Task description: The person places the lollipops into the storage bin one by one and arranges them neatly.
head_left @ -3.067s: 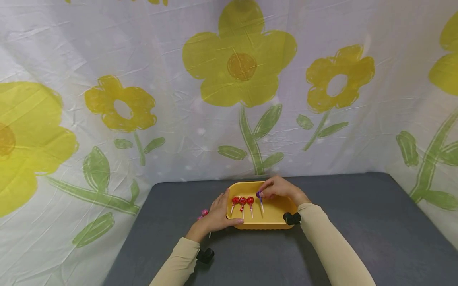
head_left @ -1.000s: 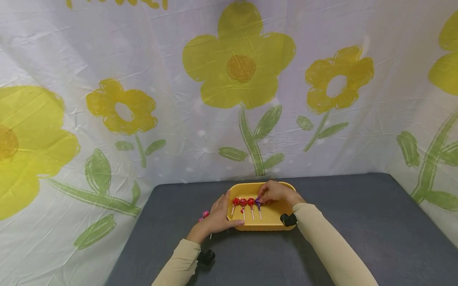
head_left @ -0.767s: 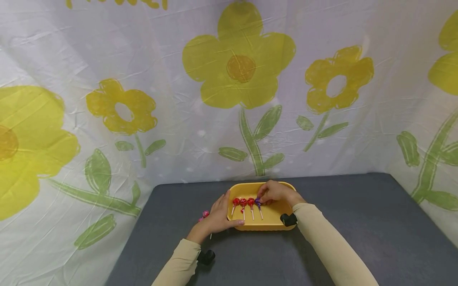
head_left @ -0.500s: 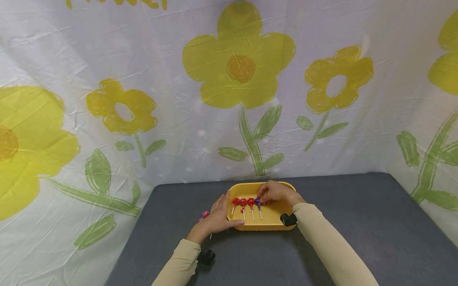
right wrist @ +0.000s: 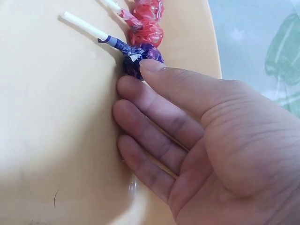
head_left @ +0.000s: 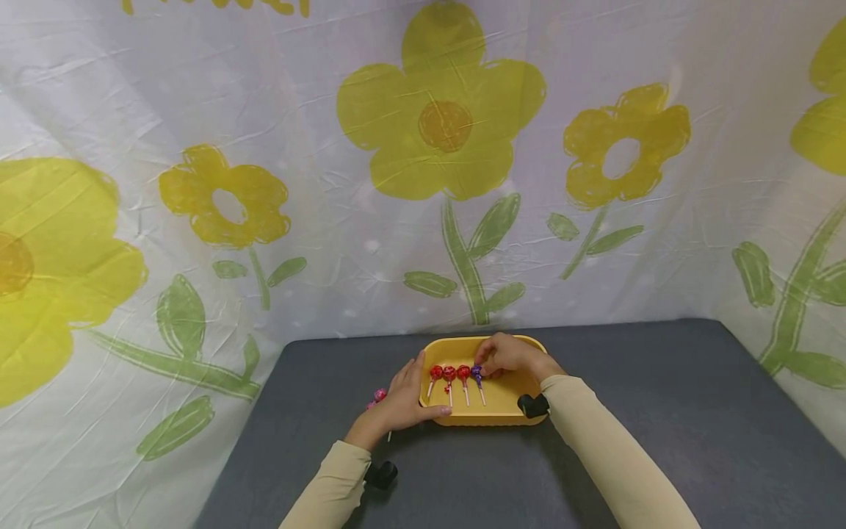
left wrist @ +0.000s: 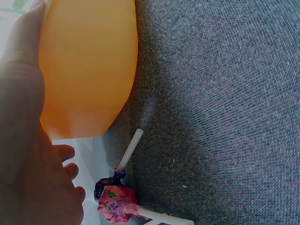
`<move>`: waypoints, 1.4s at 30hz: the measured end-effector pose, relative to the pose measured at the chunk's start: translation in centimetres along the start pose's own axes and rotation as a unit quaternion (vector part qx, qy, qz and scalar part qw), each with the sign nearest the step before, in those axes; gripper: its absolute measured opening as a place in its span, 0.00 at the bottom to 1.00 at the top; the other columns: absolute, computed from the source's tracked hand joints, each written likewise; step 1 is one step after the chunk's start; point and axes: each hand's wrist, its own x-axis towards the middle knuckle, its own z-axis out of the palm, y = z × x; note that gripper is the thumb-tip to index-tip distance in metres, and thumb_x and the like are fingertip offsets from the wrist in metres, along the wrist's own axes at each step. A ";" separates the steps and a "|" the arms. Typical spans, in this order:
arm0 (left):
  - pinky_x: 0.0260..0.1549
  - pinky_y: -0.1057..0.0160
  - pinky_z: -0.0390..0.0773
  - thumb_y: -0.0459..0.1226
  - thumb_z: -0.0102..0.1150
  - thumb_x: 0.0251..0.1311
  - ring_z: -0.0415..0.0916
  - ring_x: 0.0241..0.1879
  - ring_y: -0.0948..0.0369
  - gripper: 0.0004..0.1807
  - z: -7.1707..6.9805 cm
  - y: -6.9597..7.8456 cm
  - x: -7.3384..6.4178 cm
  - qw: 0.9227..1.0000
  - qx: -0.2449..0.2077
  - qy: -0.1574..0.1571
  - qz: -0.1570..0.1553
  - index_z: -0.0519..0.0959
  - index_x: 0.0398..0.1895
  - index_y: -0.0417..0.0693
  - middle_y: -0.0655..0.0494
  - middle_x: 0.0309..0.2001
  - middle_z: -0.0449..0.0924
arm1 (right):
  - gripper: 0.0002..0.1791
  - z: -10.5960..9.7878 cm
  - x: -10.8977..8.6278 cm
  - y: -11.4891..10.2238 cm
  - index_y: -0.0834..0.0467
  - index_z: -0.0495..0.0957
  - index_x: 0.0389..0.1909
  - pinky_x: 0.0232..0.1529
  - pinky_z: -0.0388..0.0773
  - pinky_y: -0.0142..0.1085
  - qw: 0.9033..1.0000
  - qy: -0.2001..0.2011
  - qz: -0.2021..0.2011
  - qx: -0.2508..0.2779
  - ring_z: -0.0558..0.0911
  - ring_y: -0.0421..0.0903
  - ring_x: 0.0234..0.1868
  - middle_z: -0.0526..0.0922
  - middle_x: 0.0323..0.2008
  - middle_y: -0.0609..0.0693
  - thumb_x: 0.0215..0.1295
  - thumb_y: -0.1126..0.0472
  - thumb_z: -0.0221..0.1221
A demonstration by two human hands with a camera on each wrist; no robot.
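- The purple lollipop lies in the yellow tray, at the 8 o'clock side of the right hand, its head right at the fingertips and its white stick pointing to about 5 o'clock.
- The right thumb and forefinger pinch that head, the thumb tip on the wrapper; the forefinger is largely hidden in the right wrist view. The other three fingers are loosely bent, just above or on the tray floor; which, I cannot tell.
- The left hand is spread against the tray's 9 o'clock end, fingers straight along the wall, thumb over the near rim toward 7 o'clock.
- Three red lollipops stand in a row at 9 o'clock from the purple one, the nearest just beside it.
- Outside the tray, a pink lollipop and a dark-wrapped lollipop lie together on the table at 9 o'clock; the left hand partly blocks the head camera's sight of this group.
- A flowered cloth hangs at 12 o'clock.
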 end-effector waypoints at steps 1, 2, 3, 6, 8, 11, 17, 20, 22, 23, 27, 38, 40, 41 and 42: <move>0.74 0.34 0.45 0.65 0.66 0.51 0.41 0.78 0.39 0.68 0.0 0.0 0.0 1.000 0.000 0.000 0.001 0.32 0.80 0.46 0.38 0.79 0.44 | 0.10 0.0 0.0 0.0 0.66 0.83 0.43 0.40 0.86 0.43 1.000 0.000 0.000 0.000 0.84 0.47 0.30 0.87 0.35 0.59 0.61 0.70 0.63; 0.74 0.34 0.44 0.65 0.65 0.51 0.40 0.79 0.40 0.68 0.0 0.0 0.0 1.000 0.001 0.000 0.000 0.32 0.80 0.46 0.39 0.79 0.44 | 0.10 0.0 0.0 0.0 0.65 0.83 0.43 0.40 0.86 0.43 1.000 0.000 0.002 0.002 0.83 0.46 0.30 0.87 0.35 0.59 0.61 0.70 0.63; 0.74 0.35 0.44 0.65 0.65 0.51 0.40 0.79 0.40 0.69 0.0 0.0 0.0 1.000 0.002 0.000 -0.001 0.32 0.80 0.47 0.39 0.79 0.44 | 0.10 0.0 0.0 0.0 0.65 0.83 0.43 0.40 0.86 0.43 1.000 0.001 0.002 0.002 0.83 0.46 0.30 0.87 0.35 0.58 0.60 0.71 0.63; 0.74 0.35 0.46 0.65 0.66 0.50 0.42 0.78 0.40 0.68 -0.1 0.1 0.0 1.000 0.000 0.003 0.000 0.33 0.80 0.46 0.39 0.79 0.45 | 0.09 -0.1 0.0 -0.1 0.64 0.83 0.42 0.38 0.85 0.41 1.000 0.002 0.001 0.002 0.82 0.45 0.28 0.87 0.33 0.58 0.60 0.71 0.63; 0.75 0.35 0.46 0.65 0.66 0.50 0.42 0.79 0.41 0.68 -0.1 0.1 0.0 1.000 0.002 0.001 -0.003 0.33 0.80 0.47 0.40 0.79 0.45 | 0.09 -0.1 0.1 -0.1 0.64 0.83 0.41 0.36 0.84 0.40 1.000 0.004 0.002 0.003 0.81 0.45 0.27 0.86 0.32 0.57 0.59 0.72 0.63; 0.75 0.35 0.45 0.65 0.66 0.50 0.41 0.79 0.41 0.68 -0.1 0.1 0.0 1.000 0.004 0.000 -0.004 0.33 0.80 0.46 0.40 0.79 0.45 | 0.09 -0.1 0.1 0.0 0.65 0.83 0.41 0.35 0.83 0.38 1.000 0.003 -0.002 -0.001 0.80 0.44 0.27 0.86 0.31 0.58 0.59 0.72 0.63; 0.75 0.36 0.45 0.65 0.66 0.51 0.41 0.79 0.41 0.68 -0.1 0.2 0.0 1.000 0.005 0.000 -0.007 0.33 0.80 0.47 0.40 0.79 0.45 | 0.08 -0.1 0.2 0.0 0.65 0.82 0.40 0.35 0.84 0.39 1.000 0.005 -0.005 -0.006 0.78 0.45 0.26 0.85 0.30 0.57 0.59 0.71 0.64; 0.75 0.36 0.46 0.65 0.66 0.51 0.41 0.79 0.41 0.68 -0.1 0.2 0.0 1.000 0.008 0.000 -0.008 0.32 0.80 0.47 0.40 0.79 0.45 | 0.08 -0.1 0.2 0.0 0.64 0.82 0.40 0.36 0.84 0.40 1.000 0.006 -0.002 -0.007 0.78 0.46 0.26 0.85 0.28 0.57 0.59 0.71 0.64; 0.75 0.36 0.47 0.65 0.66 0.50 0.42 0.79 0.41 0.68 -0.1 0.1 0.0 1.000 0.008 0.001 -0.007 0.33 0.80 0.47 0.40 0.79 0.45 | 0.10 0.0 0.2 0.1 0.64 0.83 0.42 0.36 0.84 0.40 1.000 0.006 0.002 -0.008 0.79 0.46 0.27 0.85 0.29 0.57 0.59 0.71 0.64; 0.75 0.36 0.47 0.65 0.66 0.50 0.42 0.79 0.41 0.68 0.0 0.1 0.0 1.000 0.008 0.001 -0.007 0.33 0.80 0.47 0.40 0.79 0.46 | 0.11 0.0 0.2 0.1 0.63 0.83 0.44 0.36 0.84 0.40 1.000 0.004 0.002 -0.010 0.80 0.46 0.27 0.86 0.30 0.57 0.59 0.71 0.64; 0.75 0.36 0.47 0.65 0.66 0.50 0.42 0.79 0.41 0.68 0.0 0.1 0.0 1.000 0.007 0.002 -0.007 0.33 0.80 0.47 0.40 0.79 0.46 | 0.17 0.1 0.2 0.2 0.61 0.84 0.50 0.37 0.84 0.40 1.000 -0.002 0.001 -0.019 0.82 0.45 0.29 0.87 0.38 0.54 0.59 0.70 0.63; 0.75 0.36 0.46 0.65 0.66 0.51 0.41 0.79 0.42 0.68 0.1 0.0 0.0 1.000 0.008 -0.001 -0.009 0.32 0.80 0.48 0.41 0.80 0.45 | 0.09 -0.1 0.2 0.2 0.62 0.85 0.42 0.35 0.84 0.40 0.999 0.006 -0.005 -0.032 0.83 0.46 0.27 0.88 0.30 0.54 0.60 0.68 0.65; 0.75 0.36 0.46 0.65 0.66 0.51 0.41 0.79 0.42 0.68 0.0 0.0 0.0 1.000 0.008 -0.001 -0.009 0.32 0.80 0.48 0.41 0.80 0.45 | 0.09 -0.1 0.2 0.2 0.62 0.85 0.41 0.35 0.84 0.40 0.999 0.009 -0.008 -0.034 0.83 0.46 0.27 0.88 0.29 0.55 0.60 0.68 0.65; 0.75 0.36 0.46 0.65 0.66 0.50 0.41 0.79 0.42 0.68 0.0 0.0 0.0 1.000 0.006 0.001 -0.007 0.32 0.80 0.48 0.41 0.80 0.45 | 0.08 0.0 0.2 0.2 0.62 0.85 0.41 0.34 0.84 0.40 0.999 0.011 -0.008 -0.035 0.83 0.46 0.27 0.88 0.30 0.55 0.60 0.68 0.65; 0.75 0.36 0.46 0.65 0.66 0.50 0.41 0.79 0.42 0.68 0.0 0.0 0.0 1.000 0.007 0.001 -0.007 0.32 0.80 0.48 0.41 0.80 0.45 | 0.08 0.0 0.2 0.1 0.62 0.85 0.41 0.35 0.84 0.40 0.999 0.012 -0.007 -0.035 0.83 0.46 0.27 0.89 0.30 0.55 0.60 0.68 0.65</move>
